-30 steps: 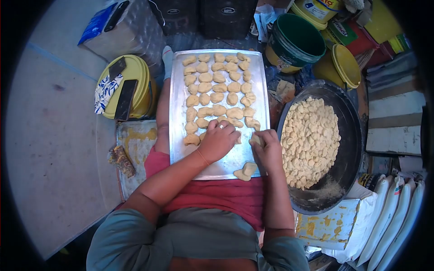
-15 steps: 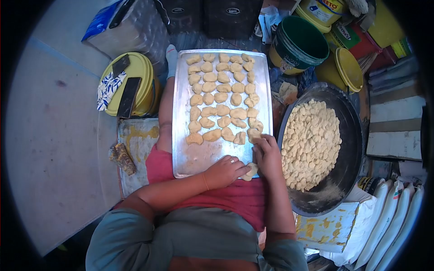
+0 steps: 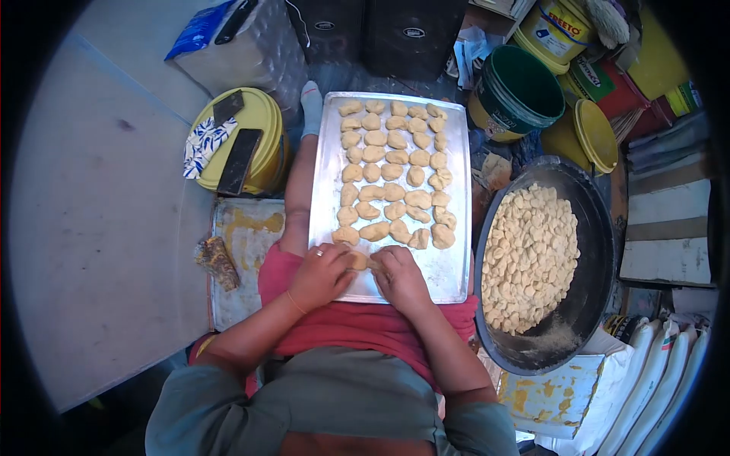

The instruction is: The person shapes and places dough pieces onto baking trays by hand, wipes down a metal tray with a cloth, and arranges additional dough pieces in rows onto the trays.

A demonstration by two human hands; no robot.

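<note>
A metal baking tray (image 3: 450, 277) rests across my lap, carrying rows of lumpy, pale dough pieces (image 3: 396, 157). Near the tray's front edge, just below the last row at left, a small dough piece (image 3: 357, 261) lies between my hands. My left hand (image 3: 322, 275), with a ring on one finger, is closed on its left side. The fingertips of my right hand (image 3: 401, 278) pinch its right end. Part of this piece is hidden by my fingers. To the right, a large black basin (image 3: 559, 338) holds a heap of small dough chunks (image 3: 530, 254).
At left, a lidded yellow bucket (image 3: 262, 114) carries a dark phone (image 3: 239, 161) and a patterned cloth (image 3: 205, 148). Beyond the basin stands a green bucket (image 3: 525, 83). Black speaker boxes (image 3: 414, 38) are at the back. Filled white sacks (image 3: 646, 380) lie at lower right.
Both hands have moved left along the tray's front. My right hand has left the right column, where a dough piece now lies, and meets my left hand at another dough piece. The view has shifted slightly.
</note>
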